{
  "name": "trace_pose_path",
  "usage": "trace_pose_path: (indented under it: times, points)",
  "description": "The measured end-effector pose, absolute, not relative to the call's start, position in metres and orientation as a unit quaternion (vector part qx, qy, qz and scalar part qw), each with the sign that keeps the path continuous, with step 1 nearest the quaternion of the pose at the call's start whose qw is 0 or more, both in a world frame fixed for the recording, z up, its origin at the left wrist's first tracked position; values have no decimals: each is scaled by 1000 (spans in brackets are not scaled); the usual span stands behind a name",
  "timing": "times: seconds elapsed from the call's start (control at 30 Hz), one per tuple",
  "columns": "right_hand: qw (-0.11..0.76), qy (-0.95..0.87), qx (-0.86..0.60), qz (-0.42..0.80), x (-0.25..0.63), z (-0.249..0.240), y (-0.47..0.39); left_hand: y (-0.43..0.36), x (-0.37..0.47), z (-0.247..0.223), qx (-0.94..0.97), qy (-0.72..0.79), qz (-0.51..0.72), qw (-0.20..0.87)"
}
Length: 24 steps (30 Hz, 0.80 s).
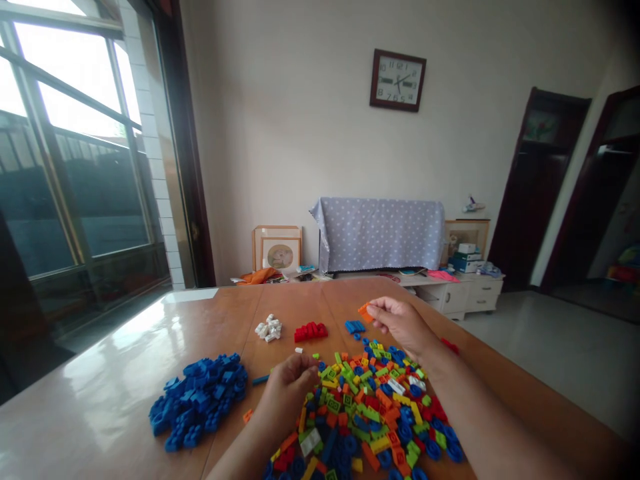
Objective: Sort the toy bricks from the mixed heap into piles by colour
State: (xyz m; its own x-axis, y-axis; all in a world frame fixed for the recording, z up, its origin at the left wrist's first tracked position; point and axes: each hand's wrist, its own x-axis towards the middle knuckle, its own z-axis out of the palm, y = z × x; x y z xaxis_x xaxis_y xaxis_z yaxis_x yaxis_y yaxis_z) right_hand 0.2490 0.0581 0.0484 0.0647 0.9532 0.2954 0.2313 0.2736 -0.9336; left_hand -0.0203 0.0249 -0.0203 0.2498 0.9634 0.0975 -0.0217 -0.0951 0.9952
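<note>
My right hand (pixel 400 321) pinches an orange toy brick (pixel 366 312) between thumb and fingertips, above the table beyond the pile. My left hand (pixel 294 375) is closed, its fingers curled at the left edge of a mixed pile of toy bricks (pixel 370 407); what it holds, if anything, is hidden. That pile has orange, green, yellow, red, blue and white pieces. Near my right hand lies a small blue group of bricks (pixel 355 327). Farther left are a row of red bricks (pixel 311 331) and a cluster of white bricks (pixel 269 328).
A heap of blue bricks (pixel 200 397) lies left of my left arm on the brown table (pixel 115 413). A few stray pieces lie between the heaps, including a white brick (pixel 299 350). Beyond the table's far edge stands a low white cabinet (pixel 465 293) with a dotted cloth (pixel 383 233) above it.
</note>
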Motion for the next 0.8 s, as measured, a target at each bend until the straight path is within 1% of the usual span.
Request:
trace_pose_path:
  times: [0.03, 0.1, 0.23, 0.4, 0.63, 0.8]
  points:
    - [528, -597, -517, 314, 257, 50, 67, 25, -21, -20, 577, 406, 465, 535]
    - [478, -609, -576, 262, 271, 48, 87, 26, -22, -20, 578, 404, 470, 531]
    - [417, -592, -647, 238, 295, 28, 123, 24, -21, -21, 601, 403, 460, 514]
    - [301, -579, -724, 223, 313, 0, 148, 24, -21, -21, 616, 408, 455, 497]
    - [158, -570, -768, 247, 316, -21, 176, 23, -18, -21, 616, 428, 443, 491]
    - [115, -569, -779, 238, 316, -24, 189, 26, -17, -30, 635, 439, 423, 475]
